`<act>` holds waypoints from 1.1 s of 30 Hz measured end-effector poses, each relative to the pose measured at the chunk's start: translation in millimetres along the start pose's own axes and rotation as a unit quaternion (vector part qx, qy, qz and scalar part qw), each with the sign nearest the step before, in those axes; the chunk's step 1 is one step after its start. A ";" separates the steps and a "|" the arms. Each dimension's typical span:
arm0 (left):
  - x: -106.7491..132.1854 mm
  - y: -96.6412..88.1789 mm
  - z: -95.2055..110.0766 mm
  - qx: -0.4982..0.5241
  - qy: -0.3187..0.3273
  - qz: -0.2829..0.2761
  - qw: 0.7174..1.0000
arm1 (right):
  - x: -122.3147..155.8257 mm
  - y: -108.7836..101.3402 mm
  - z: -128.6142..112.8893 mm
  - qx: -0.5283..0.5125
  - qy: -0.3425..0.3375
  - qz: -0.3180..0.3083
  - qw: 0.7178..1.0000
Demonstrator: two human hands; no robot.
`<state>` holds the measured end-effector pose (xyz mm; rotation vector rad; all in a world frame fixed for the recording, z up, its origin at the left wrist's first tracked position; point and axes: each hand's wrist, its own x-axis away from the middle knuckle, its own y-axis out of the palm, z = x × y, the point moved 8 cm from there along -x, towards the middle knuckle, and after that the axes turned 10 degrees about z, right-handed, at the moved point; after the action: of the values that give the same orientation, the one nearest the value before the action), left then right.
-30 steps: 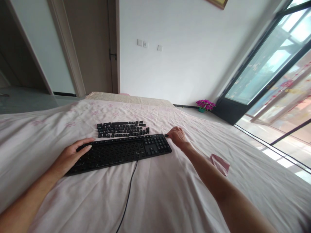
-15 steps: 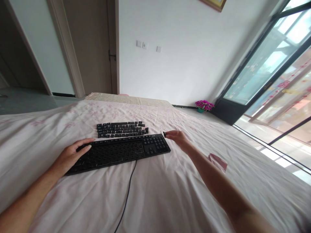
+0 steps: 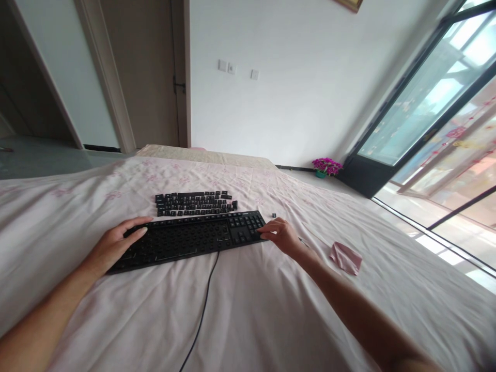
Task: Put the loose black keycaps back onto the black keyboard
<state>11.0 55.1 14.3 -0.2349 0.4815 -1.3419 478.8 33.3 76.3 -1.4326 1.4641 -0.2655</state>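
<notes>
A black keyboard [image 3: 182, 238] lies at a slant on the bed, with most of the main keycaps off and the number pad keys still in place. My left hand [image 3: 116, 243] grips its left end, thumb on top and fingers over the far edge. At the right edge of the number pad, my right hand [image 3: 279, 233] has thumb and fingers closed together at the keys; what lies between the fingertips is hidden. One loose keycap [image 3: 274, 215] rests on the sheet beyond this hand. Several rows of removed keycaps [image 3: 194, 204] lie behind the keyboard.
A black cable [image 3: 203, 310] runs from the keyboard toward me across the wrinkled pink bedsheet [image 3: 248, 320]. A folded pink cloth [image 3: 346, 258] lies right of my right forearm. Past the bed stand purple flowers [image 3: 326, 166] and a glass door [image 3: 418, 103].
My right hand has let go of a keycap, which now sits on the sheet right of the keyboard. The hand has come nearer, onto the number pad's edge. My left hand keeps its grip.
</notes>
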 end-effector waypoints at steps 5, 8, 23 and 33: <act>-0.4 -0.1 -2.7 -0.004 -0.002 0.002 1.000 | 7.7 0.2 -15.3 0.093 -0.082 0.003 0.992; -0.6 0.3 -2.2 -0.005 -0.003 0.002 1.000 | 9.5 0.8 -20.4 0.118 -0.115 0.009 0.986; 0.6 0.3 -2.4 -0.005 -0.009 -0.003 1.000 | 1.5 6.1 -25.1 0.122 -0.127 -0.024 0.984; 1.2 0.7 0.3 0.001 -0.010 -0.009 1.000 | -2.2 5.2 -16.5 0.102 -0.112 -0.048 0.987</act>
<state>11.9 54.1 14.0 -0.2506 0.4626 -1.3565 462.6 28.6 80.9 -1.3223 1.1531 -0.2953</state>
